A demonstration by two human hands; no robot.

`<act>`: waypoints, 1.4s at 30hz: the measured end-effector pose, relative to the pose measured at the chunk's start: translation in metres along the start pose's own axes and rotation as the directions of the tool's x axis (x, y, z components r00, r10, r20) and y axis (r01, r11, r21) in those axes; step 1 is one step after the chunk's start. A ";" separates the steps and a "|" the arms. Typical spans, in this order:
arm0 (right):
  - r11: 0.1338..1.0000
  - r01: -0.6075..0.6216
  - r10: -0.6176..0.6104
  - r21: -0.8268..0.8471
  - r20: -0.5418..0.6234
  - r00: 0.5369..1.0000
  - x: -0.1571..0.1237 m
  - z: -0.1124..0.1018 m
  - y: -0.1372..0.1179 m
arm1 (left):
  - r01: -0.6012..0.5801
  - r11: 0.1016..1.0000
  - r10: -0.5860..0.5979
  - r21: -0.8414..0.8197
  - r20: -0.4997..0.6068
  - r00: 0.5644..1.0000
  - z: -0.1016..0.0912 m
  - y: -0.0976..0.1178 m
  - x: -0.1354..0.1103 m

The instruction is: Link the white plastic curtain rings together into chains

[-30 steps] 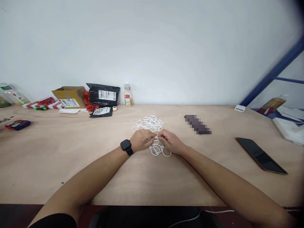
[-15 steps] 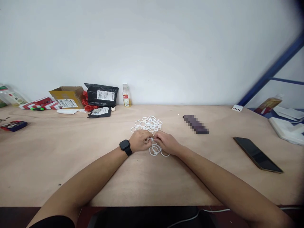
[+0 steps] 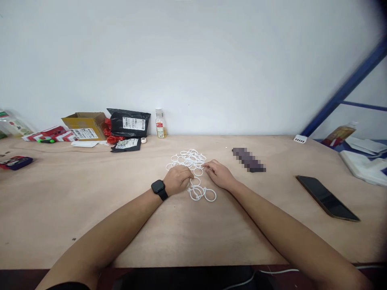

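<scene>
A loose pile of white plastic rings (image 3: 188,158) lies on the wooden table (image 3: 90,209). Nearer me, a short chain of linked white rings (image 3: 202,193) rests on the wood. My left hand (image 3: 179,179), with a black watch on the wrist, has its fingers curled and pinched on the far end of that chain. My right hand (image 3: 218,174) lies beside it, fingers bent, with its fingertips at the near edge of the loose pile.
A black phone (image 3: 327,197) lies at the right. A dark blurred bar (image 3: 248,159) sits behind my right hand. Against the wall stand a cardboard box (image 3: 85,125), black parcel bags (image 3: 130,123) and a small bottle (image 3: 159,123). A blue frame (image 3: 347,86) rises at the right.
My hands, pressed together over the chain before, have parted. My right hand has moved away toward the loose pile, and the linked rings now lie uncovered on the table.
</scene>
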State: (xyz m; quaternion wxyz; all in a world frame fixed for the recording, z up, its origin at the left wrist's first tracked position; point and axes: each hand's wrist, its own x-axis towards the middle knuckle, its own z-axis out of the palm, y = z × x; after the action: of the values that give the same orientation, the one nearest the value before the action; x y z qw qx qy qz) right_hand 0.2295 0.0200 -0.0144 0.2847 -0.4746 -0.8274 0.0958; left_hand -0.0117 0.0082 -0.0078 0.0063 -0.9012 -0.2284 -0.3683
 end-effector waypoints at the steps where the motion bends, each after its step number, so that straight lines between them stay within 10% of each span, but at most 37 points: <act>1: 1.000 -0.001 0.001 -0.015 0.024 1.000 0.000 0.000 0.000 | 0.010 1.000 -0.010 0.004 0.001 1.000 0.000 0.000 0.000; 9: 0.990 0.096 -0.076 -0.106 0.177 0.981 0.000 0.001 -0.006 | 0.036 0.999 -0.036 -0.004 0.031 0.999 0.000 0.006 0.002; 23: 0.968 0.253 -0.253 0.002 -0.027 0.967 -0.006 -0.004 -0.028 | 0.282 0.958 -0.284 -0.051 -0.040 0.958 -0.003 0.001 0.002; 30: 0.930 0.345 -0.353 -0.128 -0.044 0.935 -0.006 -0.002 -0.037 | 0.161 0.984 -0.152 -0.072 0.120 0.981 -0.007 0.008 0.005; 42: 0.963 0.269 -0.270 -0.031 -0.048 0.962 -0.010 -0.003 -0.044 | 0.094 0.994 -0.098 0.051 0.074 0.992 0.000 0.006 0.004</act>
State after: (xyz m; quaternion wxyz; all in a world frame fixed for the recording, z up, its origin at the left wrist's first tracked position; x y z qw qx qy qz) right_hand 0.2031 -0.0118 0.0031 0.3106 -0.3633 -0.8777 0.0338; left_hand -0.0065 0.0046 -0.0041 0.0009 -0.9022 -0.2803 -0.3279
